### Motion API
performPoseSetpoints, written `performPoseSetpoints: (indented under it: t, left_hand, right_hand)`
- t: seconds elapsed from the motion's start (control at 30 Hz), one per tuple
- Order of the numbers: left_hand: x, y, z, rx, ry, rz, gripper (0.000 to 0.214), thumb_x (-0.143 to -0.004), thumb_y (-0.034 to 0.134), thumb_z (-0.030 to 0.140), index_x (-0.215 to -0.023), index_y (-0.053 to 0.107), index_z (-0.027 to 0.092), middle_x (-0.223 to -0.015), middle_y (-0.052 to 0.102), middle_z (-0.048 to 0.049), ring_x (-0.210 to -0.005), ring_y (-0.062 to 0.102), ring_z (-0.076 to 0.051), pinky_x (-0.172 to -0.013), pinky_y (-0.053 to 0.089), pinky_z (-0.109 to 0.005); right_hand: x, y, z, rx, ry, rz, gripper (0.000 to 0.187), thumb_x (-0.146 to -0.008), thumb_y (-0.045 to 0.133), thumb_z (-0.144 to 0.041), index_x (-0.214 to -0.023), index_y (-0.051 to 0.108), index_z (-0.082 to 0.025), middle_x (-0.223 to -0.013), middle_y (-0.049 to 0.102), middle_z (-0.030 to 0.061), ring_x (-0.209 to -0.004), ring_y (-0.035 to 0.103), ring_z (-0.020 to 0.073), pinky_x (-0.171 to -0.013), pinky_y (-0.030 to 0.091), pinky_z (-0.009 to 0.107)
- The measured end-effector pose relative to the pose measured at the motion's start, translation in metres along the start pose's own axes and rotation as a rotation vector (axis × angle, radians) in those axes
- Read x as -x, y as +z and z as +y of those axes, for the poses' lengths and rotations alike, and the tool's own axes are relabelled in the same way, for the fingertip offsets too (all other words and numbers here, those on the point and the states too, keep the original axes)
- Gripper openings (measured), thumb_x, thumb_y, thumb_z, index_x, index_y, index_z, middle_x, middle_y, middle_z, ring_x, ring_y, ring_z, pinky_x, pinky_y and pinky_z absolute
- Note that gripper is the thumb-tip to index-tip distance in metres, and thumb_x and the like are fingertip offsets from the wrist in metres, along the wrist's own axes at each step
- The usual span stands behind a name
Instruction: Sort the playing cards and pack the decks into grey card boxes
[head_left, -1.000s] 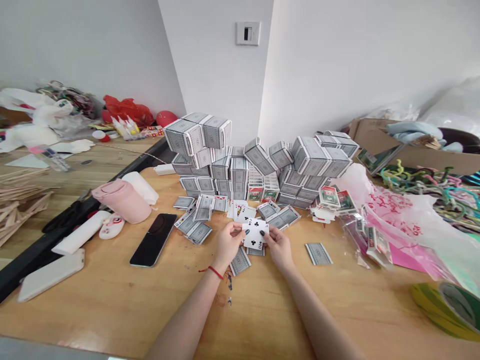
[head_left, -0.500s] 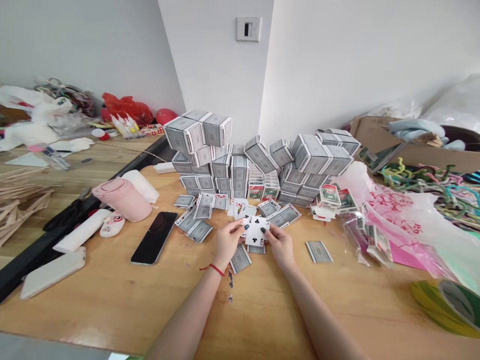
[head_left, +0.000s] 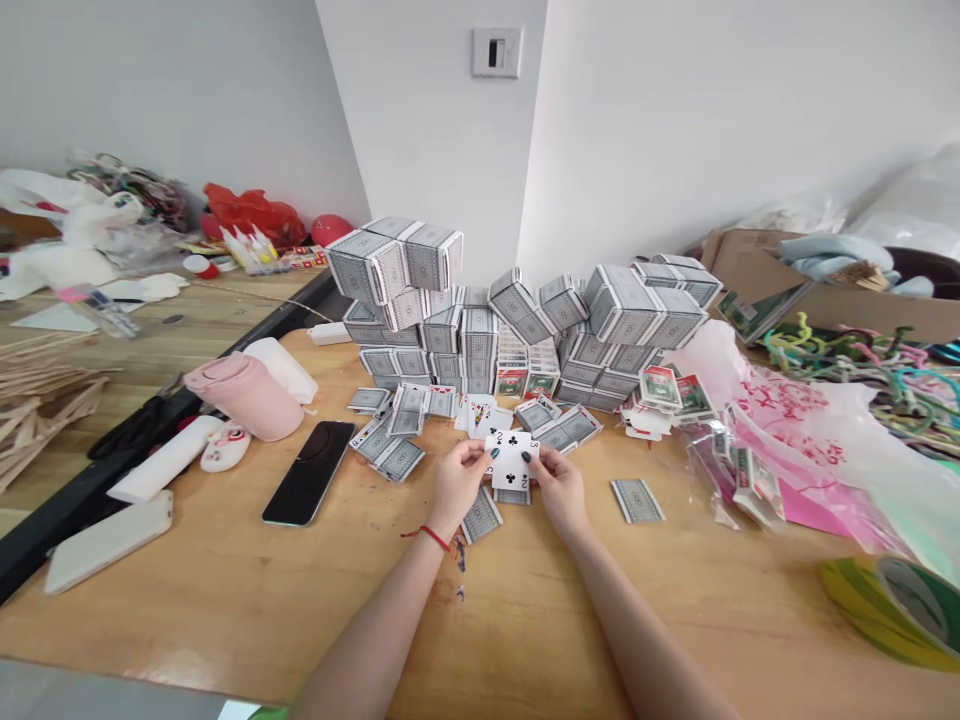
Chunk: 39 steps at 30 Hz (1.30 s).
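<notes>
Face-up playing cards (head_left: 511, 468), the two of clubs on top with the corner of a three showing, are pinched between my two hands. My left hand (head_left: 460, 488), with a red string at the wrist, is closed on their left edge. On the right edge my right hand (head_left: 561, 488) is closed too, thumb on the face. Below them, patterned grey-backed cards (head_left: 481, 516) lie on the table. Behind, loose cards (head_left: 405, 410) are spread in small piles before a structure of card-covered blocks (head_left: 431, 330).
To the left lie a black phone (head_left: 309, 474), a pink pouch (head_left: 251, 395) and a white power bank (head_left: 109, 541). A single card (head_left: 637, 501) rests right of my hands. Further right are card boxes (head_left: 660, 390), plastic bags (head_left: 787, 410) and a tape roll (head_left: 892, 610).
Both hands keep hold of the cards in nearly the same place. The left thumb has shifted slightly over the lower left corner; the things around look unmoved.
</notes>
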<state>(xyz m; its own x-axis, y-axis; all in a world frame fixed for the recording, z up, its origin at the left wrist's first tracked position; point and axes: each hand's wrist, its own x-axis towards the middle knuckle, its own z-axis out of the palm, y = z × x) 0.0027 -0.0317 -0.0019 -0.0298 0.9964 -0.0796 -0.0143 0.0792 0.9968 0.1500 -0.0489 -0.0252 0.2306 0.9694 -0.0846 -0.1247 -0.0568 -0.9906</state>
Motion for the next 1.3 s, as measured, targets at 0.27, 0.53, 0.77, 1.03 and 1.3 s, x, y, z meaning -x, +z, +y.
performPoseSetpoints:
  t: [0.27,0.53,0.77,1.03,1.3]
  left_hand:
    - [0.0003,0.0001,0.0008,-0.023,0.014,0.012,0.019,-0.066,0.06,0.025,-0.081,0.058,0.013,-0.073,0.064,-0.0039,-0.065,0.062,-0.015,-0.053,0.053,-0.025]
    - [-0.0003,-0.0001,-0.0014,-0.057,0.038,0.012,0.018,-0.066,0.06,0.024,-0.081,0.057,0.013,-0.075,0.065,-0.0051,-0.068,0.062,-0.015,-0.058,0.051,-0.025]
    - [0.0,0.0,0.0005,-0.058,0.035,0.021,0.019,-0.066,0.06,0.023,-0.081,0.057,0.013,-0.075,0.065,-0.0055,-0.069,0.061,-0.015,-0.06,0.05,-0.025]
    - [-0.0007,0.0001,0.0005,-0.049,0.037,0.017,0.019,-0.064,0.061,0.024,-0.08,0.058,0.013,-0.075,0.065,-0.0053,-0.068,0.061,-0.015,-0.06,0.05,-0.024]
    - [-0.0008,0.0,0.0001,-0.045,0.032,0.022,0.02,-0.064,0.061,0.023,-0.08,0.059,0.013,-0.073,0.065,-0.0052,-0.066,0.061,-0.015,-0.059,0.049,-0.024]
  right_hand:
    - [-0.0001,-0.0004,0.0005,0.009,-0.013,-0.001,0.04,-0.064,0.06,-0.049,-0.086,0.061,-0.015,-0.074,0.066,0.0057,-0.061,0.058,0.0184,-0.054,0.046,0.029]
    - [0.0024,0.001,-0.0047,-0.011,-0.012,-0.015,0.04,-0.063,0.061,-0.049,-0.084,0.06,-0.015,-0.074,0.065,0.0058,-0.059,0.057,0.0176,-0.053,0.047,0.028]
    - [0.0022,0.0005,-0.005,-0.012,-0.016,-0.021,0.038,-0.064,0.061,-0.048,-0.083,0.06,-0.015,-0.073,0.065,0.0047,-0.059,0.057,0.0168,-0.052,0.046,0.027]
    - [0.0008,0.0011,-0.0038,-0.017,0.002,-0.011,0.039,-0.063,0.061,-0.05,-0.082,0.059,-0.016,-0.072,0.065,0.0043,-0.059,0.058,0.0168,-0.052,0.046,0.027]
    - [0.0009,0.0006,-0.0023,-0.023,-0.006,-0.028,0.037,-0.065,0.06,-0.048,-0.082,0.059,-0.016,-0.072,0.064,0.0046,-0.058,0.057,0.0166,-0.052,0.046,0.027]
